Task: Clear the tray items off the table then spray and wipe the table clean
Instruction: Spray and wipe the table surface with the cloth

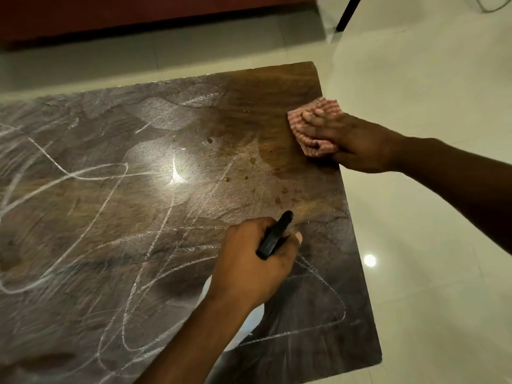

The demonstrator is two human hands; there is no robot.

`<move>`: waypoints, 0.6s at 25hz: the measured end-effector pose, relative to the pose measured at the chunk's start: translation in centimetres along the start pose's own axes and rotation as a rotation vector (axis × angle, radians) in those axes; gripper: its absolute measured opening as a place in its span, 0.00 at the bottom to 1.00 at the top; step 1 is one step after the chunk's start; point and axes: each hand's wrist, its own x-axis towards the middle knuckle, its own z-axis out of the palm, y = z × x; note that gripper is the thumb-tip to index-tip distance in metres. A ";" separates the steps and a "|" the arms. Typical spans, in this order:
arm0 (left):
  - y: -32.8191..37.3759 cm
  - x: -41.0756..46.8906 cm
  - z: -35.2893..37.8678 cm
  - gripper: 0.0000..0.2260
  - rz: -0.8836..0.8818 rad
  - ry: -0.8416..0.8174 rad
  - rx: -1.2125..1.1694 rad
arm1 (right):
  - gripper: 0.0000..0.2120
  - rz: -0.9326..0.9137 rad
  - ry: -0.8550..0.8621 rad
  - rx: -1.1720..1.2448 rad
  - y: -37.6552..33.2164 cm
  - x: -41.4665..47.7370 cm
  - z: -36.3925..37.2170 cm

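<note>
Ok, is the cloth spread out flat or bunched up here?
Bunched up. The checked cloth sits crumpled in folds under the right hand, which holds it against the table near its right edge.

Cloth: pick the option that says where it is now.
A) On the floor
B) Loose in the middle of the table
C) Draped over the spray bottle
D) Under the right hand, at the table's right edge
D: the cloth is bunched under the right hand, which holds it against the table at its right edge, while the left hand grips the spray bottle.
</note>
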 end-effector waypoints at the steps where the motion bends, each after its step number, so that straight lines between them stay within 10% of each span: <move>1: 0.0 0.0 0.1 0.20 0.000 -0.001 -0.009 | 0.36 0.055 0.019 0.031 -0.1 0.6 -0.2; 11: -1.5 0.0 -3.1 0.19 -0.069 0.107 -0.010 | 0.38 -0.572 -0.152 -0.323 -8.5 -9.0 8.0; 15: -1.1 0.0 -4.2 0.19 -0.112 0.121 -0.018 | 0.32 -0.095 0.098 -0.030 -4.7 -2.1 4.2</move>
